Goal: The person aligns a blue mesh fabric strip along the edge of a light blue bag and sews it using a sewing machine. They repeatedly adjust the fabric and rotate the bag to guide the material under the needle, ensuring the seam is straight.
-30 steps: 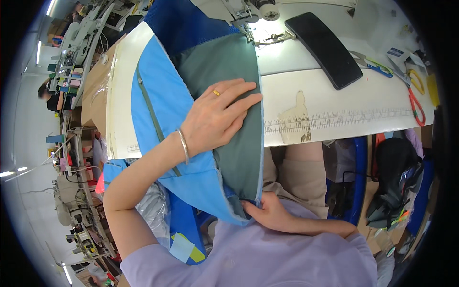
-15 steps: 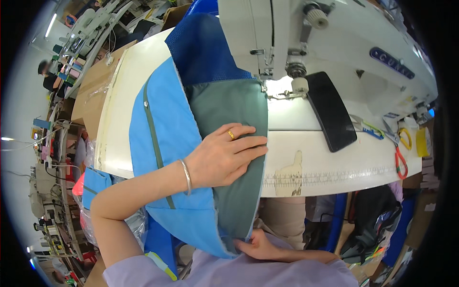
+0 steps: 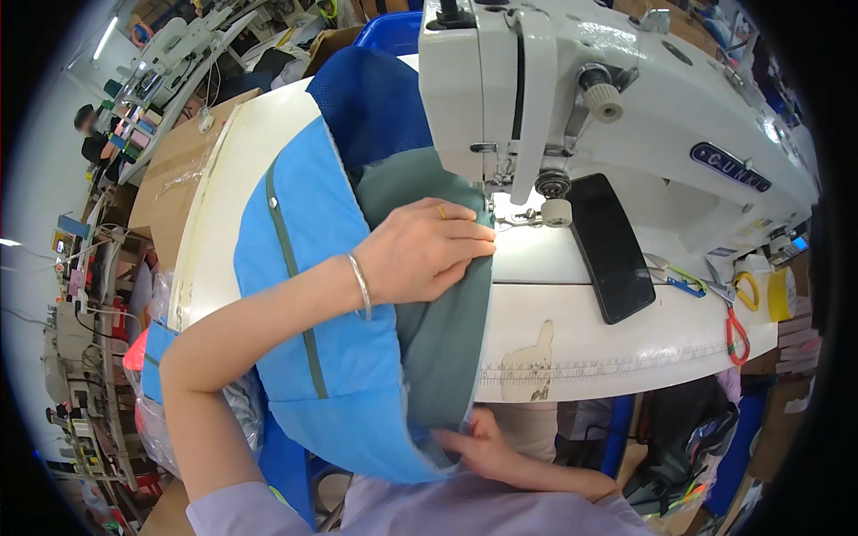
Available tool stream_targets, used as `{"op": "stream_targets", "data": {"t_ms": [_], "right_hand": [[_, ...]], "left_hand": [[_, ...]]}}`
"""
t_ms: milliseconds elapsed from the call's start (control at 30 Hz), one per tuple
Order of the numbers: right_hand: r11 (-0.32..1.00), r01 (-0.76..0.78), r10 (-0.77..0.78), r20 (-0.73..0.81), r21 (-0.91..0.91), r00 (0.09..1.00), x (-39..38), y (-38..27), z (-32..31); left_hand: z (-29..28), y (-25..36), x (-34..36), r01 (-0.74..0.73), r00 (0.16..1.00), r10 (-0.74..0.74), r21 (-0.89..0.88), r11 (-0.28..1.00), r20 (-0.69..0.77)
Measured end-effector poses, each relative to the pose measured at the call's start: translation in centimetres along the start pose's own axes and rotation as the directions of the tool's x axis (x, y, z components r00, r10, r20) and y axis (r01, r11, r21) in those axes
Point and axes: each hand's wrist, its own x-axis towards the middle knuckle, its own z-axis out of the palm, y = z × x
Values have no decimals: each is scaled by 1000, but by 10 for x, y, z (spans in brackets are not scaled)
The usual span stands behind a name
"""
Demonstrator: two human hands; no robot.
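Note:
A light-blue fabric piece (image 3: 349,348) with a dark green zipper strip (image 3: 290,259) lies on the table, joined to a grey-green fabric panel (image 3: 442,357) and dark-blue mesh (image 3: 371,103). The panel's right edge runs to the presser foot (image 3: 491,207) of a white sewing machine (image 3: 626,107). Flat on the panel just below the foot rests my left hand (image 3: 424,250), fingers stretched toward that edge. My right hand (image 3: 487,447) pinches the panel's lower end by the table's front edge. Its fingertips are partly hidden and slightly blurred.
A black phone (image 3: 612,250) lies on the machine bed. Right of it are red-handled scissors (image 3: 736,335), other small cutting tools and a yellow tape roll (image 3: 781,295). A printed ruler (image 3: 617,366) runs along the table front. A blue bin (image 3: 391,34) stands behind.
My left hand is closer to the presser foot, and the panel has fed farther up and wrinkled there. My right hand still grips the lower end. The whole view has shifted slightly.

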Motion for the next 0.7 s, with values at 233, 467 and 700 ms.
{"op": "stream_targets", "data": {"t_ms": [233,467,700], "right_hand": [[909,-222,287,-143,354,947,0,0,-8],[348,11,-427,-148,-938,892,-48,-54,-15],[295,300,-718,-4,-907,696,-5,-109,22]], "left_hand": [[-73,4,-21,236,958,-252,-126,964,-138],[-131,17,-167,709,520,-792,-357,609,-319],[-140,72,-245,886,200,-952,-457,75,232]]}}
